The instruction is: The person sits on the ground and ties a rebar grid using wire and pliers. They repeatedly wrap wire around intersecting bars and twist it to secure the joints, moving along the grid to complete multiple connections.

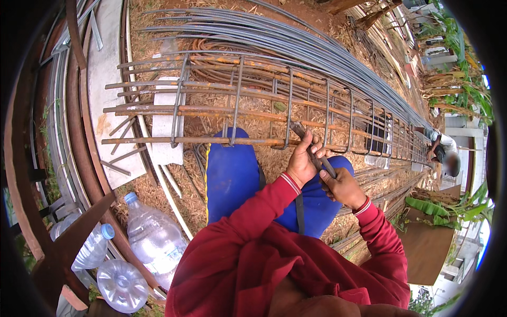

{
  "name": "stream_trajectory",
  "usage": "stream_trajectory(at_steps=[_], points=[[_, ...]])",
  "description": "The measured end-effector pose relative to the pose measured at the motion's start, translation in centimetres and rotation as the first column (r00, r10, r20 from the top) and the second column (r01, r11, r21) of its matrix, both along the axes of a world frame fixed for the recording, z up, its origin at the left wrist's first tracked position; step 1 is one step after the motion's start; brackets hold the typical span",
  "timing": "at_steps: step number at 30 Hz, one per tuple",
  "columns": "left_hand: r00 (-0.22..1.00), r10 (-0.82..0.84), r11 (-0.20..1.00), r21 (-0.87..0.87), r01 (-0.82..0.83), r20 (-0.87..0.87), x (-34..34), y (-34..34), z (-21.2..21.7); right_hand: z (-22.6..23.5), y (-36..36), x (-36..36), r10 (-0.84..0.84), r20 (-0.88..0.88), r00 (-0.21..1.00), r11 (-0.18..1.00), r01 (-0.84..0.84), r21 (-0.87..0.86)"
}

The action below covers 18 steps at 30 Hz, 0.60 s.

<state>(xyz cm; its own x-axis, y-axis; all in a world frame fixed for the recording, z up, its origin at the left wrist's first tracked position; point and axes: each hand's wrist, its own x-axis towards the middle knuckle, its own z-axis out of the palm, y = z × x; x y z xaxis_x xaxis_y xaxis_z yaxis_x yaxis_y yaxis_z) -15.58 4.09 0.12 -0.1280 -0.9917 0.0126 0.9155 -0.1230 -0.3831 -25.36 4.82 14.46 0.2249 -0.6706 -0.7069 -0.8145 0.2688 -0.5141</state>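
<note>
A long cage of rusty rebar [211, 110] with grey square stirrups [290, 105] stretches across in front of me, away to the right. My left hand [302, 164] is closed around the upper part of dark metal pincers [328, 168]. Their jaw end reaches the cage's lower near bar, beside a stirrup; whether the jaws grip wire there is too small to tell. My right hand [342, 188] is closed on the lower handle end. Blue trousers [235, 169] cover my legs just under the cage.
Loose steel bars [253, 26] lie in a bundle beyond the cage, near a rusty coil [206, 47]. Clear plastic bottles [150, 232] stand at lower left beside a white pipe [171, 203]. Another person [446, 150] crouches at the cage's far right end.
</note>
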Motion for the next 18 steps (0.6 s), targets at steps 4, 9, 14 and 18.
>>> stream_trajectory(at_steps=[4, 9, 14, 18], points=[[0.999, -0.044, 0.99, 0.132, 0.04, 0.026, 0.4, 0.4, 1.3, 0.5, -1.1, -0.3, -0.015, 0.026, 1.0, 0.997, 0.012, 0.082], [1.0, -0.021, 0.964, 0.264, 0.021, -0.002, 0.4, -1.8, 4.4, 3.2, -6.8, -1.0, -0.122, 0.137, 0.983, 0.911, 0.056, 0.408], [0.999, 0.034, 0.945, 0.325, -0.045, 0.04, 0.6, -3.6, 5.1, 5.0, -5.6, -0.8, 0.535, -0.247, 0.808, 0.758, -0.589, -0.282], [0.994, 0.09, 0.87, 0.481, -0.111, 0.066, -0.6, -5.0, 5.8, 2.5, -3.8, 0.0, 0.032, -0.928, 0.371, -0.054, -0.926, -0.373]])
